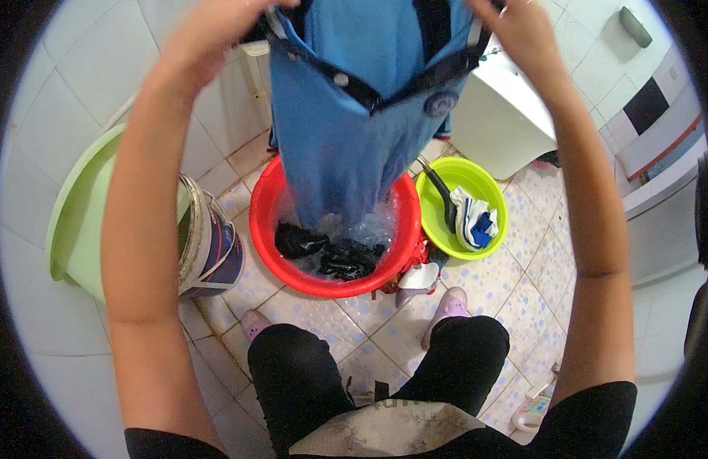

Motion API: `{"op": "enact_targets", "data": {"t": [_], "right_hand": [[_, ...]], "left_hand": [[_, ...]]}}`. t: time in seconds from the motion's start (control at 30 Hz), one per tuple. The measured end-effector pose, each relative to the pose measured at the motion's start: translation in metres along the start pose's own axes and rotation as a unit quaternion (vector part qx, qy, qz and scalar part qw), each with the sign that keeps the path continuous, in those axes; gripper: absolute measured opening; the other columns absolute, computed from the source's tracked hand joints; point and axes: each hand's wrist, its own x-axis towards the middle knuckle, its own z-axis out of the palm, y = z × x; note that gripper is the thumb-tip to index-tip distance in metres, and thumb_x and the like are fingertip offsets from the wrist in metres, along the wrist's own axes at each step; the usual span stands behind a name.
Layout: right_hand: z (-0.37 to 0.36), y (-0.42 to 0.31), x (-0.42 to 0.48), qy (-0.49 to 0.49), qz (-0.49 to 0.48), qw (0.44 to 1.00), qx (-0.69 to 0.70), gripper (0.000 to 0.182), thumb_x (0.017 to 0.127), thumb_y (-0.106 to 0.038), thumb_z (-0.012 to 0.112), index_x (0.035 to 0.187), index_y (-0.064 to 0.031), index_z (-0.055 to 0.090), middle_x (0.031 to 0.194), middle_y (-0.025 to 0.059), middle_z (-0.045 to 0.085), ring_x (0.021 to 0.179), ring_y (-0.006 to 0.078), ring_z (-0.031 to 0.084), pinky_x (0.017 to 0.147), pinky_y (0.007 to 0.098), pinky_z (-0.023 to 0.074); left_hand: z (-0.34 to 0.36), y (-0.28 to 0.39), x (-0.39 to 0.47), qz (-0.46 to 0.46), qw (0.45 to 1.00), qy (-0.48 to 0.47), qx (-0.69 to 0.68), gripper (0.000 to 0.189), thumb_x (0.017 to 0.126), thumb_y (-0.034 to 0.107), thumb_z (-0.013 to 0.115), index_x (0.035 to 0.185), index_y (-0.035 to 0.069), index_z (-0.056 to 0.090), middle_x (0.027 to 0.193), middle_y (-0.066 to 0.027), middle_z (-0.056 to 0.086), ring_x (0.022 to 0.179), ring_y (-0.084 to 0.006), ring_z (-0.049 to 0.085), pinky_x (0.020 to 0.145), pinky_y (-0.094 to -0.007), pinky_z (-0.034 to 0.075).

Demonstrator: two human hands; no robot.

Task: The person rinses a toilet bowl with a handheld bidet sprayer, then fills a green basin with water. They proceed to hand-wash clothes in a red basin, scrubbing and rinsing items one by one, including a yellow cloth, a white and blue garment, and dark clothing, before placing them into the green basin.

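Raised at the top edge, my left hand point(225, 26) and my right hand point(517, 26) each grip one shoulder side of a blue shirt point(336, 137); the frame cuts off some fingers. A dark collar band point(354, 86) with a light button and a round chest badge point(441, 103) face me. The shirt hangs stretched between my hands, its lower end down inside a red plastic basin point(334, 288). Soapy water point(382, 226) and wet black fabric point(345, 258) fill the basin's near part.
Right of the red basin, a lime-green basin point(437, 232) holds a shower handset point(445, 198) and a white-and-blue cloth point(473, 221). A paint bucket point(219, 258) and pale green tub point(81, 229) stand left. A white fixture point(497, 115) is behind, a detergent bottle point(530, 413) lower right.
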Motion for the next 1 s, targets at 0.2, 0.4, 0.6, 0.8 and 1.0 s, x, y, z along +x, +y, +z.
{"op": "enact_targets", "data": {"t": [0.2, 0.4, 0.6, 0.8, 1.0], "right_hand": [[0.164, 0.014, -0.13, -0.197, -0.008, 0.973, 0.119, 0.041, 0.061, 0.008, 0.049, 0.099, -0.0077, 0.054, 0.093, 0.0143, 0.052, 0.086, 0.0309, 0.051, 0.074, 0.0379, 0.0428], [0.304, -0.007, -0.3, -0.475, 0.024, 0.875, 0.095, 0.054, 0.075, -0.005, 0.044, 0.126, -0.0128, 0.032, 0.112, 0.0136, 0.039, 0.097, 0.034, 0.046, 0.08, 0.0374, 0.0443], [0.361, -0.009, -0.355, -0.527, -0.049, 0.848, -0.032, 0.062, 0.079, -0.017, 0.043, 0.133, -0.0285, 0.015, 0.124, 0.0077, 0.034, 0.113, 0.0359, 0.033, 0.081, 0.0481, 0.0396], [0.375, -0.041, -0.351, -0.64, -0.072, 0.76, -0.089, 0.044, 0.08, -0.024, 0.043, 0.121, -0.0095, 0.042, 0.13, 0.0107, 0.031, 0.121, 0.0341, 0.025, 0.088, 0.0548, 0.0296], [0.408, -0.011, -0.412, -0.578, 0.019, 0.808, -0.115, 0.034, 0.076, -0.019, 0.045, 0.108, -0.0094, 0.054, 0.124, 0.0106, 0.041, 0.119, 0.031, 0.029, 0.088, 0.0562, 0.0282]], "left_hand": [[0.114, -0.149, -0.066, 0.036, 0.981, -0.07, 0.177, 0.042, 0.065, 0.006, 0.049, 0.107, 0.001, 0.05, 0.103, -0.0233, 0.051, 0.094, -0.0358, 0.05, 0.085, -0.038, 0.04], [0.25, -0.269, -0.189, -0.063, 0.89, -0.293, 0.343, 0.051, 0.073, 0.005, 0.047, 0.123, 0.012, 0.038, 0.12, -0.0133, 0.034, 0.112, -0.033, 0.033, 0.084, -0.0481, 0.037], [0.294, -0.332, -0.215, -0.072, 0.834, -0.391, 0.383, 0.051, 0.08, 0.014, 0.041, 0.129, 0.02, 0.028, 0.136, -0.0068, 0.019, 0.124, -0.0309, 0.019, 0.092, -0.0605, 0.018], [0.321, -0.344, -0.226, -0.062, 0.778, -0.373, 0.501, 0.043, 0.081, 0.017, 0.04, 0.123, 0.017, 0.039, 0.134, -0.0031, 0.025, 0.125, -0.0271, 0.019, 0.093, -0.06, 0.015], [0.317, -0.333, -0.218, -0.064, 0.812, -0.383, 0.436, 0.048, 0.068, 0.016, 0.057, 0.115, 0.013, 0.046, 0.13, -0.0087, 0.029, 0.121, -0.0313, 0.024, 0.094, -0.056, 0.022]]}}
